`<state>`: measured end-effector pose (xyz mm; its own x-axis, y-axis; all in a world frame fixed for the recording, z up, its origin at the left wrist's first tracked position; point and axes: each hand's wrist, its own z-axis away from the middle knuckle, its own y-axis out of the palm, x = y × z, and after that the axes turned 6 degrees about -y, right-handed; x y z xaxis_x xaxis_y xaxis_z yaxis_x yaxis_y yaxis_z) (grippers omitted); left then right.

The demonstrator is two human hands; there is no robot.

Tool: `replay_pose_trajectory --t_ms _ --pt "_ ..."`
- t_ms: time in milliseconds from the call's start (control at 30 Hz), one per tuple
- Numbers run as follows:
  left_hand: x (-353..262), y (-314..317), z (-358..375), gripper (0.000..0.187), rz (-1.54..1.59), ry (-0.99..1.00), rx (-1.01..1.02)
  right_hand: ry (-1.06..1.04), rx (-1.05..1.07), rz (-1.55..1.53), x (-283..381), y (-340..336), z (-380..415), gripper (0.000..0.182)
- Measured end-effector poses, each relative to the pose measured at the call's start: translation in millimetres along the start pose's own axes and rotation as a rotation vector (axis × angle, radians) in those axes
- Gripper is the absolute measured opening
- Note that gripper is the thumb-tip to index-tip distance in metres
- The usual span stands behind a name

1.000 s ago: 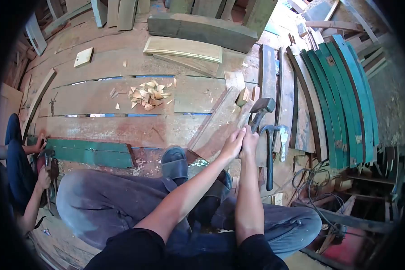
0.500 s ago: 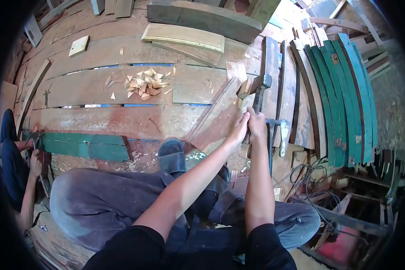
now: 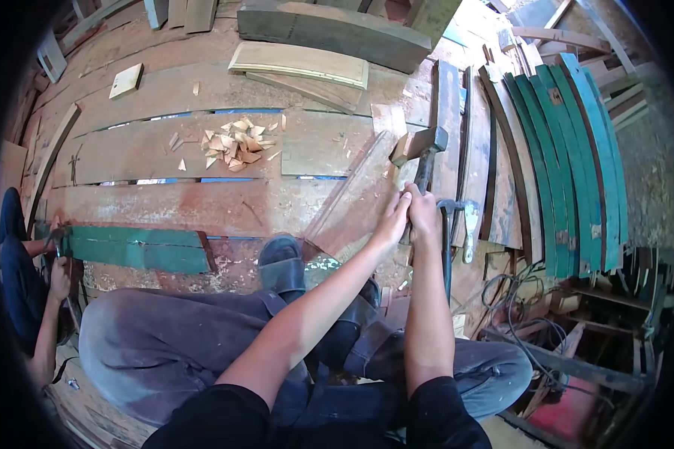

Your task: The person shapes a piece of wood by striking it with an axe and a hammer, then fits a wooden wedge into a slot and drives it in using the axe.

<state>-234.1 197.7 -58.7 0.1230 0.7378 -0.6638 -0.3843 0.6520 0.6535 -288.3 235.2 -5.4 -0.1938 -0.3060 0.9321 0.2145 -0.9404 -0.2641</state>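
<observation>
Both of my hands are together in front of me around the dark handle of a hammer (image 3: 431, 142). My left hand (image 3: 394, 217) is closed at the handle, touching my right hand (image 3: 423, 213), whose fingers are wrapped round it. The hammer's metal head lies beside a small wooden block (image 3: 401, 150), just beyond my hands. A second hammer (image 3: 448, 224) with a dark shaft rests close to my right forearm. Left of the hands, a pile of small wood pieces (image 3: 236, 144) sits on the planks.
At the left edge a co-worker's hand (image 3: 60, 278) holds a tool by a green board (image 3: 138, 248). Green slats (image 3: 569, 165) stand side by side at the right, above tangled cables (image 3: 513, 299). A thick beam (image 3: 333, 34) and a pale board (image 3: 299, 63) lie at the top.
The view has shifted slightly. My hands remain together on the hammer, whose head has turned a little beside the block. The co-worker's hand at the left has moved slightly.
</observation>
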Motion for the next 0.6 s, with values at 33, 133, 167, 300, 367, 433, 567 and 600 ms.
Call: replay_pose_trajectory --t_ms 33,133,167,300,367,433,567,600 --pt "-0.6 -1.7 -0.7 0.05 0.004 -0.009 0.008 0.007 0.001 0.008 -6.5 0.0 -3.7 0.03" --pt "-0.2 -2.2 1.1 0.05 0.003 0.041 -0.041 0.028 -0.012 -0.075 -15.3 2.8 -7.4 0.031" --pt "0.5 -1.9 4.0 0.05 -0.003 0.022 -0.053 0.055 -0.007 -0.065 -15.2 2.0 -7.6 0.029" --pt "-10.7 -1.3 21.3 0.05 -0.026 -0.107 -0.051 0.104 0.022 0.077 -11.9 -0.5 -6.9 0.03" --pt "-11.1 -0.4 27.2 0.049 -0.051 -0.215 -0.055 0.071 0.023 0.167 -11.9 -2.0 -5.8 0.032" --pt "-28.3 8.0 42.1 0.048 -0.086 -0.335 -0.083 -0.009 0.008 0.256 -11.7 -2.2 -1.8 0.035" --pt "-16.0 4.5 35.2 0.043 -0.096 -0.241 -0.01 0.033 -0.05 0.188 10.2 0.1 11.2 0.036" --pt "-15.3 4.4 33.2 0.043 -0.094 -0.238 -0.002 0.058 -0.039 0.159 9.8 -1.2 8.5 0.036"
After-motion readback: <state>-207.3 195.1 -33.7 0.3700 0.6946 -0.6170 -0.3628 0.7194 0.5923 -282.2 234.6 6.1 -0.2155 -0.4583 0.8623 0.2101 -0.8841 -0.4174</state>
